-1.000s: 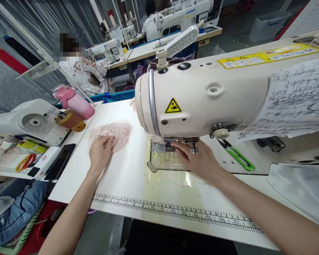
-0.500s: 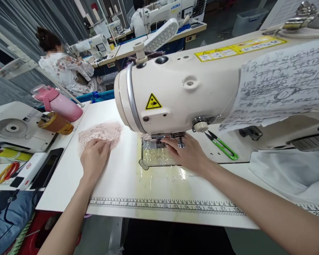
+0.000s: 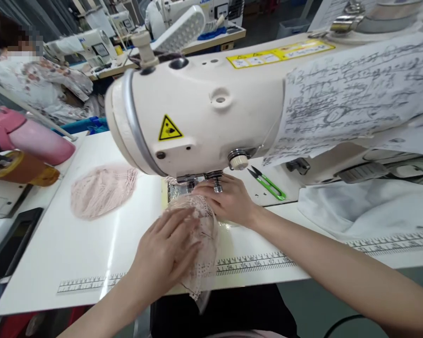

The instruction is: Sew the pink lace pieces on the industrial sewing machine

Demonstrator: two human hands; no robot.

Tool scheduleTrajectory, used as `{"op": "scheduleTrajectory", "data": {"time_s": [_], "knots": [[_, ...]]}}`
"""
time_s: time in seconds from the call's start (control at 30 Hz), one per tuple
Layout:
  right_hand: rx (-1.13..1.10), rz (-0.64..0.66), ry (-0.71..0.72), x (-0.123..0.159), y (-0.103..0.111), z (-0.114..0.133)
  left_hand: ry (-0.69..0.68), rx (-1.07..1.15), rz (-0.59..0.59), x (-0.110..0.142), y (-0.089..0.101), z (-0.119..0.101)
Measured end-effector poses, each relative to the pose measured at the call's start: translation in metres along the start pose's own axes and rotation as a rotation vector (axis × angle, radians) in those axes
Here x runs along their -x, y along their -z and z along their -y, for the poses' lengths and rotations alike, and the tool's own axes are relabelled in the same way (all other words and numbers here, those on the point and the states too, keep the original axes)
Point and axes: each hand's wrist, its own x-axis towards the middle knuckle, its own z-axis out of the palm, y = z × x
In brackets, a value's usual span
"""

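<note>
Lower centre, the left hand (image 3: 164, 251) grasps pink lace (image 3: 207, 227), seemingly supporting its drooping end; the right hand (image 3: 234, 202) sits under the sewing machine (image 3: 197, 108), perhaps steadying fabric, grip unclear. A lace pile (image 3: 104, 190) lies left, within reach.

Left hand (image 3: 171, 246) on pink lace (image 3: 205, 230), sewing machine (image 3: 197, 112)

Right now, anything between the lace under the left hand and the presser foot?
Yes, partly: the right hand's fingers sit beside the presser foot, at the top edge of the lace. Nothing else visible lies between them; the machine head overhangs from above.
</note>
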Motion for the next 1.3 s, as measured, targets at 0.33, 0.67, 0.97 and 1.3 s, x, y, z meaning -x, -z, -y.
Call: {"op": "scheduleTrajectory", "data": {"time_s": [0.33,0.67,0.97,1.3], "knots": [[0.062,0.192,0.101,0.004,-0.001,-0.006,-0.144,-0.451,-0.146,-0.018,-0.018,0.023],[0.109,0.165,0.046,0.001,-0.004,-0.008,-0.156,-0.399,-0.075,-0.035,-0.029,0.053],[0.064,0.245,-0.012,0.001,-0.005,-0.008,-0.16,-0.301,-0.093,-0.039,-0.031,0.069],[0.046,0.309,-0.058,-0.002,-0.005,-0.006,-0.185,-0.318,-0.102,-0.041,-0.03,0.072]]}}
